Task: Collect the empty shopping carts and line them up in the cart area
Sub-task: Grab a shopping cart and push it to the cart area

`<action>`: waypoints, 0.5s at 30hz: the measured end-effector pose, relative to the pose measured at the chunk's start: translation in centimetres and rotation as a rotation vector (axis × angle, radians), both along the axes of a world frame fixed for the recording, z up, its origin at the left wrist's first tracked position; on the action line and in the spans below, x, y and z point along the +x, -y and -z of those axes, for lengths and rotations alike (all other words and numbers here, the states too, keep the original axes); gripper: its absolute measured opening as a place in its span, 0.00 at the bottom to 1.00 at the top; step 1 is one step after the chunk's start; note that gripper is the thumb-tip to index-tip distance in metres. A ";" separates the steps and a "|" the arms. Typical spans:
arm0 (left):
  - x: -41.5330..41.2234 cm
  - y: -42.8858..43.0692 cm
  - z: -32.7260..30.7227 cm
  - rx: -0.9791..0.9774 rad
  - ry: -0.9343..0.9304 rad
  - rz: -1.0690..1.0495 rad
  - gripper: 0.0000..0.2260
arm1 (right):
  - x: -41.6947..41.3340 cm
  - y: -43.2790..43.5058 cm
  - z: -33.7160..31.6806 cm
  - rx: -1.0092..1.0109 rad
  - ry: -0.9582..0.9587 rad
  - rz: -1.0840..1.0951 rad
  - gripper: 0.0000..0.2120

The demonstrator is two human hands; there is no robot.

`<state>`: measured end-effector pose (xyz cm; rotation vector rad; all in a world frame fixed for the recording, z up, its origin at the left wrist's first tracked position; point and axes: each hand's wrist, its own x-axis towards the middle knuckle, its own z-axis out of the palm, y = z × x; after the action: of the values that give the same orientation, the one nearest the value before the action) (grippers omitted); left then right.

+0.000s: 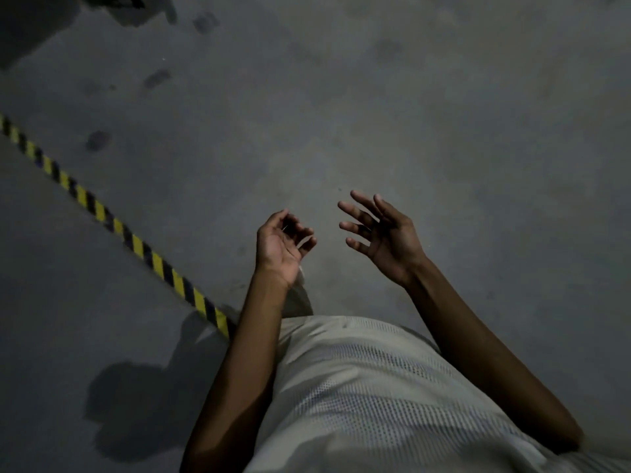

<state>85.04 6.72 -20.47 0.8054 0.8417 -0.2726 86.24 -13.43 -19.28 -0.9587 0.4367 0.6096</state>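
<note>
No shopping cart shows in the head view. Both my hands are raised in front of my body over a dim grey concrete floor (409,114). My left hand (281,245) is palm up with its fingers loosely curled and nothing in it. My right hand (379,233) is a short way to its right, fingers spread apart, also holding nothing. The two hands do not touch. My light mesh shirt (368,387) fills the bottom of the frame.
A yellow-and-black striped line (102,213) runs diagonally across the floor from the left edge to my left forearm. Dark stains (99,141) mark the floor at the upper left. A dark shape (116,1) sits at the top left corner, too dim to identify.
</note>
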 end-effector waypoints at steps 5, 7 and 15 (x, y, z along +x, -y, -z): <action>12.4 -1.9 0.5 -0.043 0.024 0.092 0.14 | 9.4 -1.0 0.9 -0.018 0.004 0.101 0.22; 18.2 -3.2 -0.2 -0.052 0.027 0.130 0.13 | 14.0 -1.6 0.2 -0.018 0.020 0.155 0.22; 40.2 -4.5 -4.4 -0.051 0.093 0.316 0.12 | 30.1 -3.3 -5.6 -0.018 0.119 0.435 0.22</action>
<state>125.28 11.26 -16.11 0.8957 0.6163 -0.5302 116.32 -10.18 -13.67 -0.8766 0.5256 0.1538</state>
